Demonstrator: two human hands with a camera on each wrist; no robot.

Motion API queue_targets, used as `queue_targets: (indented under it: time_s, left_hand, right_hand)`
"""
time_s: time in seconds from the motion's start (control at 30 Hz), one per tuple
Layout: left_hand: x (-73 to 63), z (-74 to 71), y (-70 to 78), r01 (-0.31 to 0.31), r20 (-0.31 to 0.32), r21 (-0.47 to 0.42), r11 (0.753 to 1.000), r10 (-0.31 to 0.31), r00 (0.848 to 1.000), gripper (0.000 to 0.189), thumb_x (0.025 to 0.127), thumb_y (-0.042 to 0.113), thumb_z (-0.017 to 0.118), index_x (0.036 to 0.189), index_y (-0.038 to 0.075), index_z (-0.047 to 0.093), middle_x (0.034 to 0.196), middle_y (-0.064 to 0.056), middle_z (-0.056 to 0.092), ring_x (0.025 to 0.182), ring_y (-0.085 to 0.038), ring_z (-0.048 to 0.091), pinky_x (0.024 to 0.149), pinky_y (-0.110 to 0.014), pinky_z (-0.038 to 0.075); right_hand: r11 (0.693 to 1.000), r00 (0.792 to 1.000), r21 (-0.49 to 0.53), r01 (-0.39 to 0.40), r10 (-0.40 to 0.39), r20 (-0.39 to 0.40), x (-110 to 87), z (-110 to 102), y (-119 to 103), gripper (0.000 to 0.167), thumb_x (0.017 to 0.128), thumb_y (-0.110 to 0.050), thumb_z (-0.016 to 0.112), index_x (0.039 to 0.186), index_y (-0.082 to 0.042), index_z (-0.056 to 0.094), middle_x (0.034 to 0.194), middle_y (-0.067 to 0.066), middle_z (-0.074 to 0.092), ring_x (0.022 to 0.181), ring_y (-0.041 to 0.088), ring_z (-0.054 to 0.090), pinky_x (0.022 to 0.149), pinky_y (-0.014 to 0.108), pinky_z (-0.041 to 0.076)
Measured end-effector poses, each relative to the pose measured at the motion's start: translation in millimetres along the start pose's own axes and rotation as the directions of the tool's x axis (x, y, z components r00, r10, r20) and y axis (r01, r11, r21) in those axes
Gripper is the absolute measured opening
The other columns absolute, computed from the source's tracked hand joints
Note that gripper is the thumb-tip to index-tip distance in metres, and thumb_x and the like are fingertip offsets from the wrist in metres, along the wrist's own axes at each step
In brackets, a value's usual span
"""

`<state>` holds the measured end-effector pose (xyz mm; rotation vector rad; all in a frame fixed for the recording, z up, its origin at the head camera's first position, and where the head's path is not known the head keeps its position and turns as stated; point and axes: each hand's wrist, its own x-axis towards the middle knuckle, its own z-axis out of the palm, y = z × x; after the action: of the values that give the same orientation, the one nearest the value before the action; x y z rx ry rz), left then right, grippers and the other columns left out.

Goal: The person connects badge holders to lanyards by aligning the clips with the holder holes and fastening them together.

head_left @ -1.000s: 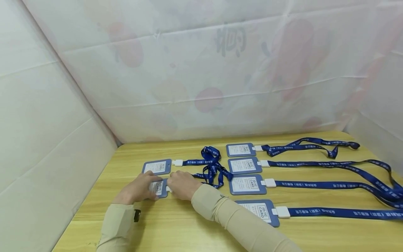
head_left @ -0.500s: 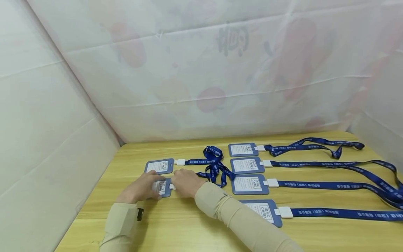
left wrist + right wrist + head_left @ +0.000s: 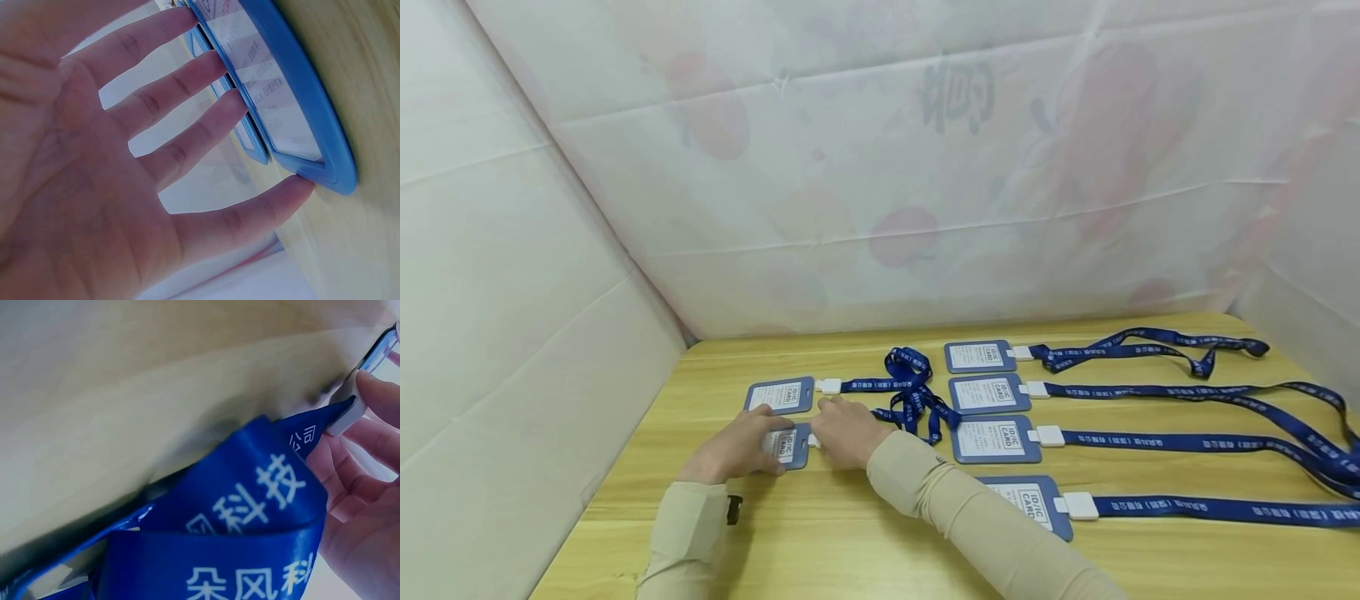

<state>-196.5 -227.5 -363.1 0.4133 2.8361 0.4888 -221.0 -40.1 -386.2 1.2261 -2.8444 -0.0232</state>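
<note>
My left hand (image 3: 733,446) grips a blue-framed ID card holder (image 3: 791,447) lying on the table, thumb at its near edge and fingers at its far edge. In the left wrist view, the little finger touches a corner of this holder (image 3: 340,165). My right hand (image 3: 847,435) pinches the white clip (image 3: 348,411) at the holder's lanyard end, thumb on one side and fingers underneath. From that clip runs a blue printed lanyard (image 3: 262,487), looped and twisted. Just beyond lies another ID card holder (image 3: 780,396) with its white clip (image 3: 829,386).
Several more ID card holders, such as the far one (image 3: 979,357), form a column in the middle, lanyards stretching right. My right forearm (image 3: 970,508) partly covers the nearest holder (image 3: 1045,500). Bunched lanyards (image 3: 910,400) lie between the columns. White cloth walls (image 3: 850,275) enclose the wooden table (image 3: 820,550).
The head view has shifted slightly. My right hand has slid a little to the right, showing more of the holder's end and the white clip. My left hand keeps its grip on the holder.
</note>
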Motion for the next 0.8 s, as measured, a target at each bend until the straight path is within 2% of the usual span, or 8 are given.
queue_targets:
  time_s: [0.4,0.8]
  left_hand:
    - [1.0,0.5,-0.8,0.003,0.003,0.003,1.0,-0.003,1.0,0.059,0.069,0.007,0.092,0.125,0.003,0.07,0.113,-0.007,0.061,0.096,-0.024,0.053,0.088,-0.048,0.051]
    - [1.8,1.2,-1.1,-0.001,-0.004,0.012,1.0,0.001,1.0,0.059,0.068,0.008,0.092,0.123,0.003,0.072,0.109,-0.006,0.06,0.095,-0.025,0.053,0.089,-0.049,0.05]
  right_hand:
    - [1.0,0.999,0.011,-0.004,0.004,0.032,1.1,-0.9,-2.7,0.022,0.092,-0.025,0.076,0.111,-0.014,0.076,0.105,0.003,0.065,0.088,0.014,0.06,0.074,0.023,0.054]
    - [0.999,0.999,-0.006,0.033,-0.033,0.007,2.1,-0.2,-3.5,0.02,0.093,-0.022,0.075,0.11,-0.011,0.076,0.099,0.003,0.068,0.084,0.013,0.061,0.075,0.02,0.052]
